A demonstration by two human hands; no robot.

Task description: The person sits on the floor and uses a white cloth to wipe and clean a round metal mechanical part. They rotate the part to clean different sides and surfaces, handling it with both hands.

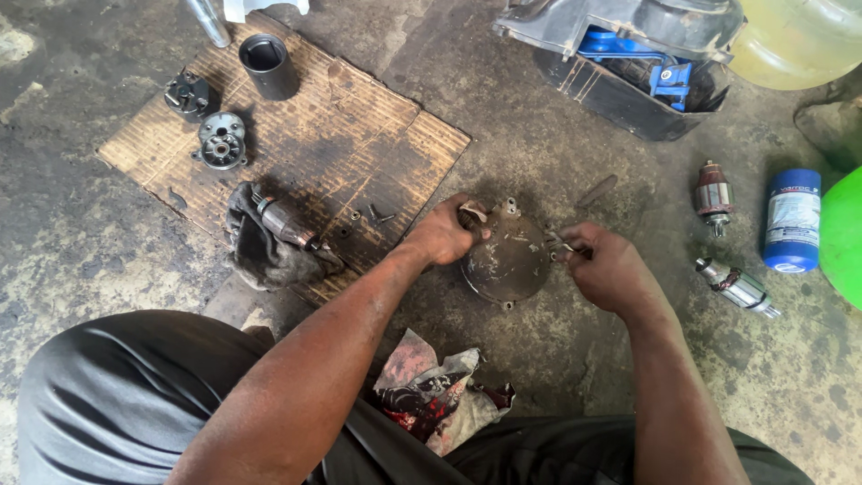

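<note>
**Both hands on a round cover, floor level**

A stained concrete floor (pixel 557 377) fills the view, with a greasy cardboard sheet (pixel 359 135) lying on it to the upper left. At the top right sit a black plastic housing (pixel 628 54) with blue parts inside and a yellowish container (pixel 799 40); a green object (pixel 844 233) cuts in at the right edge.

In the middle lies the cover (pixel 505 262), a round, dirty metal piece resting flat on the floor, between the two hands and touching both. The left hand (pixel 444 235) is curled closed on the cover's upper left rim. The right hand (pixel 606 265) is at the right rim, its fingertips pressed together on a small part there; what that part is cannot be made out. The cover is round, so it has no clear long axis; it lies ahead of the person, left hand to its left, right hand to its right, both equally close.

A red-and-white rag (pixel 435 395) lies just below the cover, near the person's lap. On the cardboard's near edge a dark cloth (pixel 260 247) cradles an armature (pixel 285 221). Farther up the sheet are a black cylinder (pixel 268 65), an end cap (pixel 221 142) and a small dark part (pixel 189 94). To the right, well apart from the hands, stand a blue can (pixel 792 220) and two more armatures (pixel 715 196).
</note>
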